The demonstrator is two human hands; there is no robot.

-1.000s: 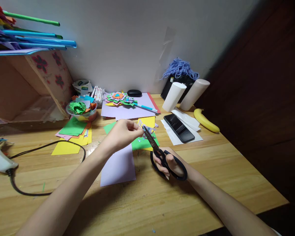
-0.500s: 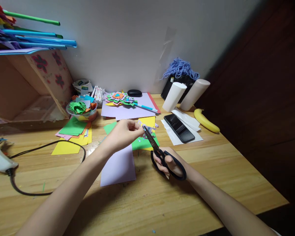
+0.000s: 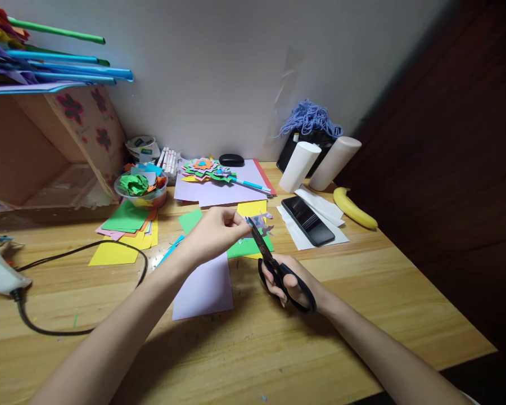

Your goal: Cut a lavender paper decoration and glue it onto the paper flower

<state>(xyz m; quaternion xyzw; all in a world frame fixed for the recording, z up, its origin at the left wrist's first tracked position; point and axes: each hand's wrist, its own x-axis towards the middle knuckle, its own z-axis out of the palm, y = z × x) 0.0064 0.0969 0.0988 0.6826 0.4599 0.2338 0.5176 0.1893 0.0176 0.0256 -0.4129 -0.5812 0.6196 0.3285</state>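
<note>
**Even indoor light, dim right side**

Soft light from upper left; pale wooden desk (image 3: 362, 292) evenly lit w/ faint glare. Forearm shadows fall toward viewer. Right side drops to dark brown. Wide-angle bending at edges; centre sharp, no motion blur.

The left hand (image 3: 214, 232) hides most of the paper scrap (image 3: 261, 220).

No text, label or number is legible anywhere.

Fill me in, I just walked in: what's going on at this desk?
A person is cutting paper. The right hand works black scissors, while the left hand pinches a small paper scrap at the blade tips. Coloured sheets lie on the desk, and a phone too.
</note>
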